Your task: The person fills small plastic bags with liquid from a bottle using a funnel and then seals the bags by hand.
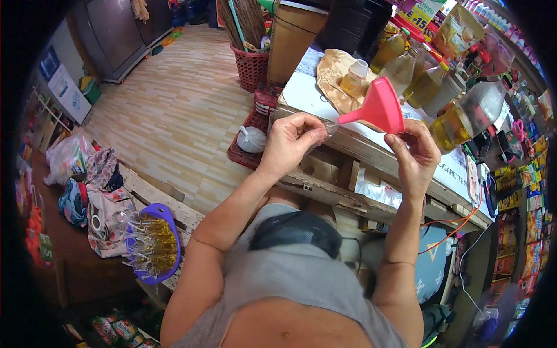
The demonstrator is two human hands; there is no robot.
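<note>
My left hand (292,144) is closed in a pinch on a clear plastic bag (331,129), thin and hard to see, in front of the tabletop's left corner. In my right hand (416,153) a pink funnel (380,107) is gripped by its wide rim between thumb and fingers. The funnel lies tilted on its side in the air, its narrow spout pointing left at the bag near my left fingertips. Whether the spout tip is inside the bag I cannot tell. Behind the funnel, a small bottle of yellow liquid (353,80) stands on brown paper (332,75).
Several glass bottles of yellow liquid (426,87) crowd the table's right side; a larger bottle (469,118) leans nearest my right hand. An open drawer (325,188) sits below the tabletop. A purple basket (176,238) of tied yellow-filled bags (155,246) rests on the bench at left.
</note>
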